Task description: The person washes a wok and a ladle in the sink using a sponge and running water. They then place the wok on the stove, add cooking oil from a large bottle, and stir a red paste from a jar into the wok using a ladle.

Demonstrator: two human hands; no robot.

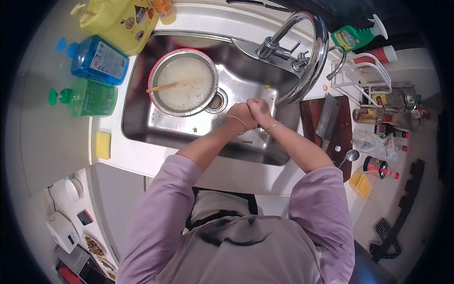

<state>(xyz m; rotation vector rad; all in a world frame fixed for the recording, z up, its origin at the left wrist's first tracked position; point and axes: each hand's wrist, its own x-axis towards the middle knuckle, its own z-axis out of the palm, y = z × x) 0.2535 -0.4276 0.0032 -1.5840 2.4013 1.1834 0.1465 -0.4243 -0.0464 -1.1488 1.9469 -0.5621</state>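
Over the right half of the stainless steel sink, my left hand and my right hand are pressed together with fingers curled. Whether anything lies between the palms is hidden. Each wrist wears a thin bangle. To the left of my hands, a round metal pot with a red outer rim sits in the sink, filled with cloudy, foamy liquid. Wooden chopsticks lean over its left edge. Beside the pot is the drain. A chrome faucet arches down to the right of my hands.
Left of the sink stand a green bottle, a blue bottle, a yellow jug and a yellow sponge. At right, a cleaver lies on a wooden cutting board, near a ladle and a white rack.
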